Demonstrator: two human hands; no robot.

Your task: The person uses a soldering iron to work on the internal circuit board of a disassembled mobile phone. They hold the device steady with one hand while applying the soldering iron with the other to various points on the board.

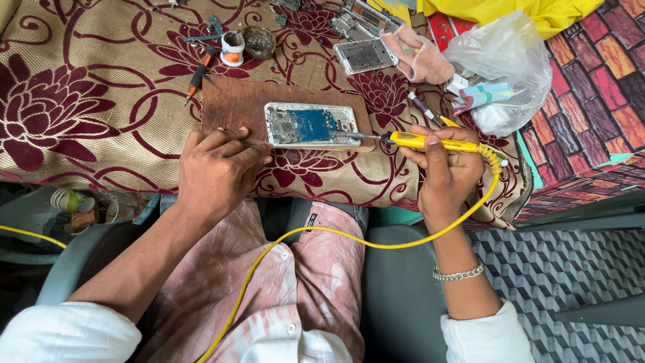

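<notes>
An opened phone [310, 125] with a blue circuit board lies on a brown wooden board [235, 102] on the patterned cloth. My right hand [445, 167] grips a yellow soldering iron [430, 142], its metal tip touching the right end of the phone's board. A yellow cord [336, 232] runs from the iron down across my lap. My left hand [216, 168] rests at the wooden board's near edge, left of the phone, pinching a thin tool [256, 142] that points at the phone.
A solder spool [232, 48], a round tin [259, 42] and an orange-handled screwdriver [197, 76] lie beyond the board. Phone frames [363, 55], a pink cloth [422, 56] and a clear plastic bag [504, 67] sit at the back right.
</notes>
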